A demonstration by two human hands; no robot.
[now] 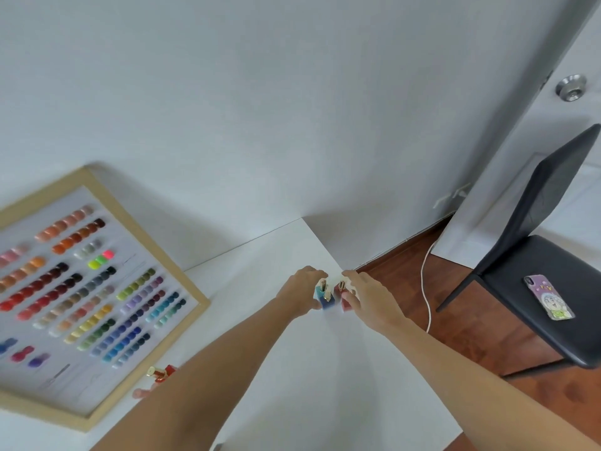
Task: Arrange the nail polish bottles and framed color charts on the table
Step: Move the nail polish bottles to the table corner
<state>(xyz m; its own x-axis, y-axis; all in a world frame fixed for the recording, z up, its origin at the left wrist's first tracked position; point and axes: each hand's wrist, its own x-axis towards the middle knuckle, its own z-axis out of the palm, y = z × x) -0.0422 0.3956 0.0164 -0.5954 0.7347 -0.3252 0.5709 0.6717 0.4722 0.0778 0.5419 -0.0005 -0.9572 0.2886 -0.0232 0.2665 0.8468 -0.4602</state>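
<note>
Far left: framed chart [87, 288] leans against the wall [260, 109] on the white table [309, 369], wood frame, rows of colour swatches, tilted in view; just right of its near corner, a red bottle [164, 374] with gold cap lies on the table, partly hidden by the left forearm; a pinkish item beside it is too blurred to tell. Centre, at the table's far right corner: both arms reach out, hands close together; left hand [300, 291] is closed around blue bottles [323, 296], one light blue and one darker, gold caps showing past the fingers; right hand [367, 297] is closed around red bottles [343, 297], gold cap visible; the two clusters sit just beside each other, bases at or touching the tabletop, cannot tell which. Right of the table: wood floor [471, 320] with a white cable [426, 288] running along it; black chair [536, 271] near the door [569, 157]; phone [548, 297] in a patterned case lies flat on the seat; metal knob [570, 87] on the door at far right.
</note>
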